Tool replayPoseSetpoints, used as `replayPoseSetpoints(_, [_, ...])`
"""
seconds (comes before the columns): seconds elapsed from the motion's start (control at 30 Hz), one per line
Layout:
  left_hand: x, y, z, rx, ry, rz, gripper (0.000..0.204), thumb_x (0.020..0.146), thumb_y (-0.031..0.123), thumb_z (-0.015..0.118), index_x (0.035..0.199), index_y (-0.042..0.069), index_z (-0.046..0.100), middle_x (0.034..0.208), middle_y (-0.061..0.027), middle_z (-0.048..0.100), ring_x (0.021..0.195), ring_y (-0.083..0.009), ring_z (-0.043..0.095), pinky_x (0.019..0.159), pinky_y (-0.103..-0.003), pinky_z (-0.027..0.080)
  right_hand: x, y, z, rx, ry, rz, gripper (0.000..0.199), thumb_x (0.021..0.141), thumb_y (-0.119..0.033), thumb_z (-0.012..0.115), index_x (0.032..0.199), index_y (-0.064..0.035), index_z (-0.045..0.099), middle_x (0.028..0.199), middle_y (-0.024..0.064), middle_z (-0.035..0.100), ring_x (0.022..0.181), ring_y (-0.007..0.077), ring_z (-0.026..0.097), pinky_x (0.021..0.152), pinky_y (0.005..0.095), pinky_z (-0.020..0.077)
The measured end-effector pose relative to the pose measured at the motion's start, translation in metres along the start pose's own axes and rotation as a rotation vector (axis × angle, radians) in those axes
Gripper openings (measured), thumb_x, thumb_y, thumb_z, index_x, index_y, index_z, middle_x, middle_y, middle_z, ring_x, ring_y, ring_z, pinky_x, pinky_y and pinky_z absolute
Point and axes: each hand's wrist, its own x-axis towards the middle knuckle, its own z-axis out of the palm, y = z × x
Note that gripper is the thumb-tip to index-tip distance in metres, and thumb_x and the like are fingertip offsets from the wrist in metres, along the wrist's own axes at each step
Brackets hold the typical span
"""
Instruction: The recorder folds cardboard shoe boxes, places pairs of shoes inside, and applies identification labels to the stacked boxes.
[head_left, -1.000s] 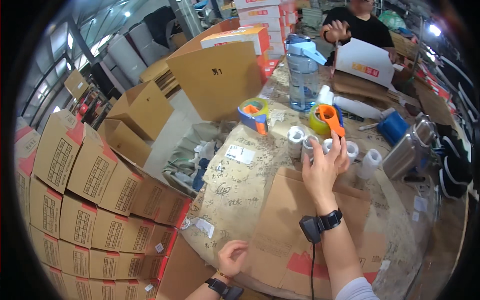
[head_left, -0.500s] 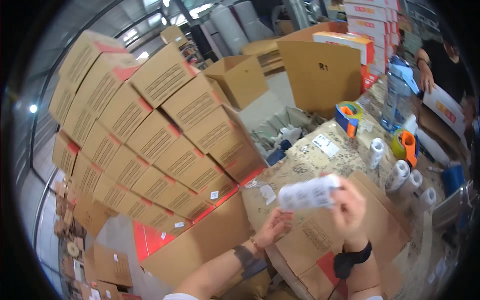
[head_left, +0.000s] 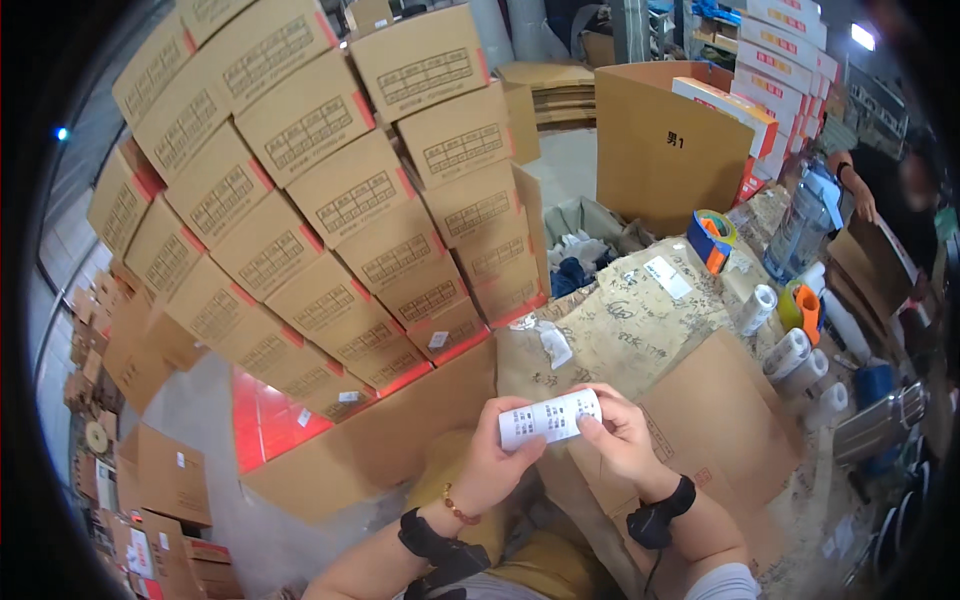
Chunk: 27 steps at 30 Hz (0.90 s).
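Both hands, left hand [head_left: 497,462] and right hand [head_left: 622,437], pinch the roll of labels [head_left: 550,418] above the table's near edge; best keep that grip light so a label peels cleanly.

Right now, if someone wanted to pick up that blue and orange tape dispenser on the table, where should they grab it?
Probably by the blue body of the tape dispenser, from above: it stands free on the table, and nothing covers it.

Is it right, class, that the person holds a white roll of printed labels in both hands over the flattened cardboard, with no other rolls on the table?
Not quite. The head view shows several more white rolls on the table. The rest stands: left hand and right hand hold the label roll.
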Motion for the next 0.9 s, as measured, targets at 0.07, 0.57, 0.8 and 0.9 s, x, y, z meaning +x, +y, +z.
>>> replayPoseSetpoints(0.07, [-0.005,-0.002,-0.004,0.025,0.145,0.092,0.049,0.083,0.002,0.067,0.124,0.005,0.039,0.106,-0.0060,0.053,0.092,-0.0120,0.057,0.077,-0.026,0.052,-0.001,0.008,0.015,0.006,0.060,0.038,0.020,0.089,-0.012,0.060,0.100,0.0048,0.065,0.117,0.0128,0.055,0.103,0.0171,0.055,0.086,0.0292,0.0452])
replayPoseSetpoints(0.57, [-0.017,0.002,-0.097,-0.535,-0.099,-0.239,0.030,0.086,0.004,0.066,0.113,-0.005,0.056,0.107,-0.0098,0.064,0.098,-0.0128,0.060,0.087,-0.029,0.049,0.013,0.010,0.123,-0.077,0.386,-0.037,0.009,0.088,-0.003,0.062,0.085,0.0055,0.060,0.105,0.0181,0.063,0.094,0.0222,0.063,0.080,0.0287,0.0510])
replayPoseSetpoints(0.8, [-0.022,0.008,-0.122,-0.116,0.003,0.099,0.018,0.085,0.003,0.067,0.102,-0.003,0.065,0.097,-0.0077,0.068,0.087,-0.0088,0.062,0.075,-0.024,0.051,0.024,-0.022,0.140,-0.491,0.237,0.059,0.011,0.082,-0.004,0.068,0.091,-0.0041,0.063,0.101,0.0102,0.066,0.086,0.0202,0.065,0.073,0.0301,0.0519])
replayPoseSetpoints(0.9, [-0.021,0.005,-0.137,-0.073,-0.006,0.028,0.019,0.087,0.002,0.064,0.105,-0.003,0.064,0.099,-0.0075,0.068,0.087,-0.0092,0.062,0.076,-0.024,0.051,0.027,-0.027,0.151,-0.990,0.157,-0.179,0.010,0.072,-0.007,0.074,0.079,-0.0073,0.066,0.101,0.0109,0.066,0.087,0.0272,0.063,0.074,0.0328,0.0489])
